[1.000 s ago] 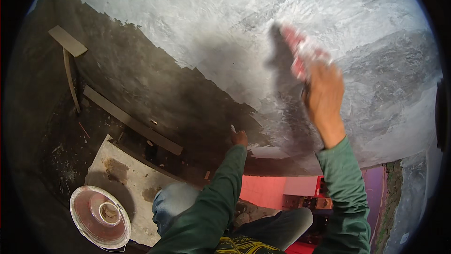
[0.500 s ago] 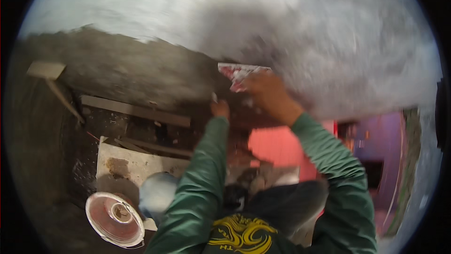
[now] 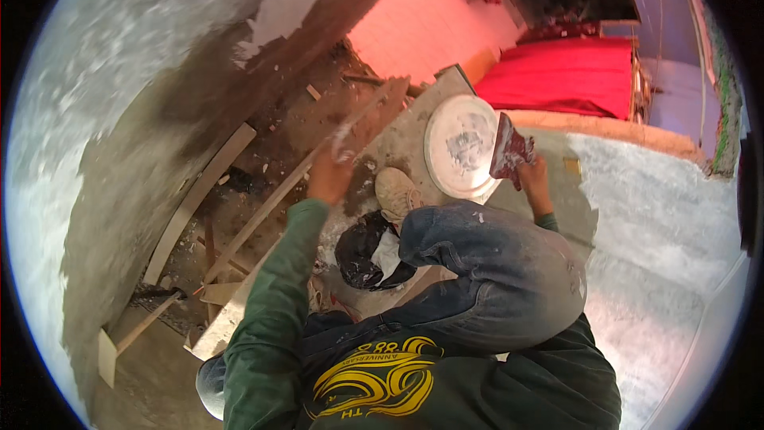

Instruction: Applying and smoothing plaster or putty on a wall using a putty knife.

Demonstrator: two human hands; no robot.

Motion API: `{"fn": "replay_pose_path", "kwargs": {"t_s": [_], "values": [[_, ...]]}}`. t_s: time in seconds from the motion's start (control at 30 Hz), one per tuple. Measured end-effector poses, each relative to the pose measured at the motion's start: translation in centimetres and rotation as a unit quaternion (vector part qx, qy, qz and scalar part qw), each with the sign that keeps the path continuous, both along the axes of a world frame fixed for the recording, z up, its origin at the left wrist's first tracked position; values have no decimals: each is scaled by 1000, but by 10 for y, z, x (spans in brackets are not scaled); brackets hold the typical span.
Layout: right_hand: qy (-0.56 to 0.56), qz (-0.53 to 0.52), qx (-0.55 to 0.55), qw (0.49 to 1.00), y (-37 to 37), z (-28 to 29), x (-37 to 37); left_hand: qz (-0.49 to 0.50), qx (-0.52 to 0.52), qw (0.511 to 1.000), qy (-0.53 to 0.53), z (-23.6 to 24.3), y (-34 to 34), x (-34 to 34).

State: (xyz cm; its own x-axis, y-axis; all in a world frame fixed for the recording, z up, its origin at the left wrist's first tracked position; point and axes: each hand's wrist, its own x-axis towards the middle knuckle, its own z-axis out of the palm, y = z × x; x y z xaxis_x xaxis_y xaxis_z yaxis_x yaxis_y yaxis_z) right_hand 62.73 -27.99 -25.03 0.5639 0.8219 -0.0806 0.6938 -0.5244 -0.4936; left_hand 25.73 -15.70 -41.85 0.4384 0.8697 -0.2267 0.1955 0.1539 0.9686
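Observation:
My right hand [image 3: 536, 183] is closed on the handle of a dark red scraper [image 3: 511, 147] with a wide, putty-smeared blade. The scraper stands just right of a white round bucket lid [image 3: 450, 146] that has grey smears in its middle. My left hand [image 3: 329, 177], blurred by motion, looks closed over the wooden planks. A pale streak [image 3: 342, 142] shows at its fingertips, too smeared to name. Below the hands lies a black plastic bag [image 3: 362, 251] with something white in it, beside my pale shoe [image 3: 395, 194].
A wall partly coated white [image 3: 119, 80] curves along the left. Loose planks [image 3: 203, 203] and rubble cover the floor; a long-handled wooden tool [image 3: 147, 322] leans at lower left. A red-draped surface [image 3: 565, 76] is at the far right, above a partly whitened low wall [image 3: 645, 191].
My view has turned from the wall toward the floor and lid. My right hand has brought the scraper from the wall to beside the lid. My left hand is now over the planks.

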Motion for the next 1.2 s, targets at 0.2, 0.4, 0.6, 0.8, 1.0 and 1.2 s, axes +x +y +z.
{"fn": "replay_pose_path", "kwargs": {"t_s": [0.2, 0.4, 0.6, 0.8, 1.0, 1.2], "values": [[-19, -114, -124, 985, -37, -51, 28, -131, 0, 988, 79, 5, -23, 98], [-43, -97, -160, 981, -23, -81, 39, -219, -34, 965, 139, 4, -23, 120], [-106, -131, -213, 962, -21, -103, 30, -272, -70, 948, 147, 7, -22, 155], [-29, -26, -223, 974, -9, -82, -29, -248, -115, 948, 161, -14, -38, 168], [-106, -115, -216, 964, -5, -78, 26, -184, -158, 961, 132, -27, -53, 182], [-61, -69, -234, 968, 2, -108, -9, -193, -157, 954, 166, -27, -51, 188]]}}
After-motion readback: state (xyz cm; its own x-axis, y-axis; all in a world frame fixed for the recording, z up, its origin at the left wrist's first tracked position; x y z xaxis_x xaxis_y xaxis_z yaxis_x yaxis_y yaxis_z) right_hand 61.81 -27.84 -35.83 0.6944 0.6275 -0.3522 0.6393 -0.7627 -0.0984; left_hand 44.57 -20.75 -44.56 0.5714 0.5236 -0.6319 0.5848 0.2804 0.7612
